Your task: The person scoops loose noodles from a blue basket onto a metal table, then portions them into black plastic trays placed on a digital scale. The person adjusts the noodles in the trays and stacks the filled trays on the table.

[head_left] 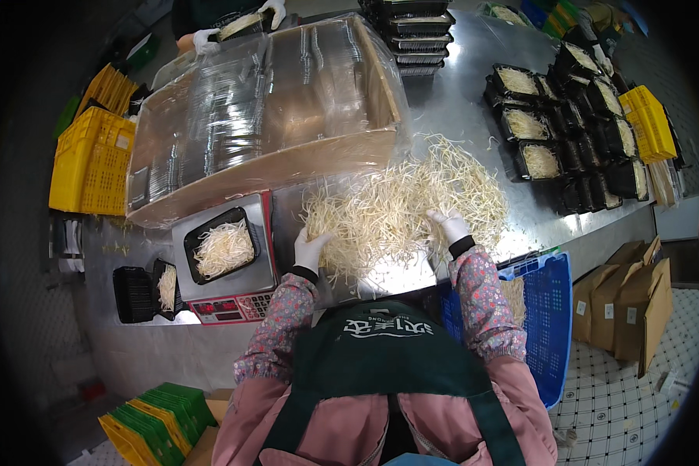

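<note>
A wide heap of bean sprouts (pixel 388 210) lies loose on the metal table in front of me. My left hand (pixel 311 248), in a white glove, touches the heap's left edge with thumb and fingers apart. On the right, my right hand (pixel 449 227), also gloved, rests its spread fingers against the sprouts. Some fingertips are hidden among the strands. To the left, a black tray (pixel 196 268) filled with sprouts sits tilted on a scale (pixel 264 213) with a red panel. Beside the scale are a smaller-looking filled tray (pixel 166 287) and stacked black trays (pixel 132 295).
A large carton (pixel 287 159) of clear plastic lids stands behind the scale. Filled trays (pixel 540 161) are stacked at the right, more (pixel 419 39) at the back. A blue crate (pixel 551 318) stands by my right arm. Across the table, a co-worker's gloved hands (pixel 206 41) hold a tray.
</note>
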`<action>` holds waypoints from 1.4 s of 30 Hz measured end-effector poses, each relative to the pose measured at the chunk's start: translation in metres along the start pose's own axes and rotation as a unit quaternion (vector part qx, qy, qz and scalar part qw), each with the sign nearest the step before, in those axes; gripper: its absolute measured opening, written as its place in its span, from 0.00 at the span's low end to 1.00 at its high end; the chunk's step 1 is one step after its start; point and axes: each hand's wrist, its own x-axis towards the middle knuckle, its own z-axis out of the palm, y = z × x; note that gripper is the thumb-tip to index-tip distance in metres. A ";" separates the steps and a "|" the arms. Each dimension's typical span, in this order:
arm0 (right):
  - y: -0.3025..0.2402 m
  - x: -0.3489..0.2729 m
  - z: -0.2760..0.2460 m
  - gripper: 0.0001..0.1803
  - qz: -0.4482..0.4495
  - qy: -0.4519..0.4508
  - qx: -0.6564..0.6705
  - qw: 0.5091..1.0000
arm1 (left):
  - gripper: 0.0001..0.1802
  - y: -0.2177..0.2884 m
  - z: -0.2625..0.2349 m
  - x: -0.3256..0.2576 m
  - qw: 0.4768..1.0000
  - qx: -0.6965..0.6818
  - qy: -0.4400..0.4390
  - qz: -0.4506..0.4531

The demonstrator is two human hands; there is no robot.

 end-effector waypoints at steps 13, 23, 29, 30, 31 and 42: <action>0.009 -0.044 0.143 0.58 -0.228 0.020 -0.683 0.694 | 0.20 -0.002 0.009 -0.009 0.993 -0.035 0.110 -0.010; 0.032 0.031 0.005 0.32 -0.215 0.068 -0.396 0.890 | 0.13 -0.020 -0.019 -0.001 0.988 0.065 0.133 0.042; 0.035 0.030 0.003 0.26 -0.154 0.058 -0.258 0.952 | 0.08 -0.011 0.004 -0.001 0.991 0.038 0.108 0.069; 0.035 0.029 0.005 0.25 -0.155 0.051 -0.205 0.965 | 0.07 -0.013 0.010 -0.002 0.993 0.037 0.088 0.072; 0.036 0.029 0.008 0.25 -0.154 0.042 -0.152 0.975 | 0.07 0.002 0.021 -0.014 0.994 0.037 0.070 0.074; 0.030 0.038 -0.025 0.19 -0.097 0.058 -0.053 0.992 | 0.16 -0.004 -0.023 -0.010 0.993 0.042 0.077 -0.079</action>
